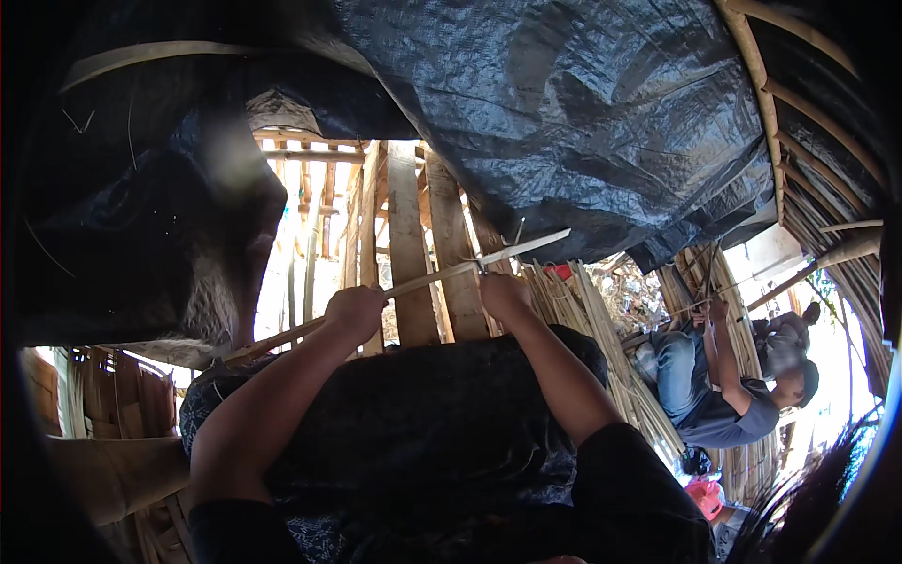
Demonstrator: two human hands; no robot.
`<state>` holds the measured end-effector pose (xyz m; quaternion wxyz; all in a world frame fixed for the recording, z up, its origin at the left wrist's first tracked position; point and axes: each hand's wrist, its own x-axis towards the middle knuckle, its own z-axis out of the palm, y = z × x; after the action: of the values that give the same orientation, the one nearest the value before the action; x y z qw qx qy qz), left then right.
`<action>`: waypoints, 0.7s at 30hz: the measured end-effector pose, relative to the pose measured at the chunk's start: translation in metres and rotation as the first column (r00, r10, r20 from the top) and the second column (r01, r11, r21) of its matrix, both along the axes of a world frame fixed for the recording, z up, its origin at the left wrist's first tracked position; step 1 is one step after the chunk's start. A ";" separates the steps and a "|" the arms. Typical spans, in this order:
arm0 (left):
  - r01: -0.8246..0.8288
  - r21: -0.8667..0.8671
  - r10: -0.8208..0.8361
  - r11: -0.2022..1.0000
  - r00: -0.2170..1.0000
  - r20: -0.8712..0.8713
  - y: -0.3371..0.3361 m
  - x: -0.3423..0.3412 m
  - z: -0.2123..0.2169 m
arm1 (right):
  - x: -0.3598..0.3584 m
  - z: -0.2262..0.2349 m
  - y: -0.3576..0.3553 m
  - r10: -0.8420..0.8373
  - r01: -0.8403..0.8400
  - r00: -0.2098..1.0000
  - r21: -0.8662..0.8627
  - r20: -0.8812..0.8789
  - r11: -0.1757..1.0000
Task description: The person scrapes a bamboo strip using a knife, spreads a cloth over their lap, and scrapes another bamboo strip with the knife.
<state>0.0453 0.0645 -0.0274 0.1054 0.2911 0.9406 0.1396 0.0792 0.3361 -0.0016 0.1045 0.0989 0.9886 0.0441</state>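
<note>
A long pale bamboo strip (427, 278) runs slantwise in front of me, from low on the left up to a free end on the right. My left hand (355, 315) is closed around it left of the middle. Farther along, my right hand (505, 296) grips a small knife-like blade (482, 269), mostly hidden by the fingers, with its visible part against the strip. A thin sliver (474, 246) sticks up beside this contact. Dark cloth (404, 414) covers my lap beneath both forearms.
Upright wooden slats (404, 244) stand just beyond my hands. Dark plastic sheeting (583, 122) hangs overhead. Many bamboo strips (615, 352) lie to the right, near a seated co-worker (728, 404); a second person (785, 343) sits behind. A red plastic bag (705, 498) lies lower right.
</note>
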 end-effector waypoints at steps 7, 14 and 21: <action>0.028 0.081 -0.028 0.996 1.000 0.004 -0.004 -0.004 0.010 | -0.017 -0.040 0.118 -0.234 0.227 0.968 -0.076 -0.090 0.971; -0.011 -0.083 0.023 0.997 0.988 0.153 -0.060 -0.019 0.014 | -0.030 -0.018 0.154 -0.160 0.159 0.987 -0.041 -0.009 0.986; 0.104 -0.140 -0.093 0.985 0.992 0.087 -0.045 -0.034 0.020 | -0.041 -0.008 0.164 -0.235 0.194 0.963 -0.263 -0.135 0.945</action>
<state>0.0115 0.0190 -0.0074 0.1707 0.3230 0.9276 0.0774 0.0378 0.5000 -0.0099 0.0383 0.1957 0.9749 -0.0996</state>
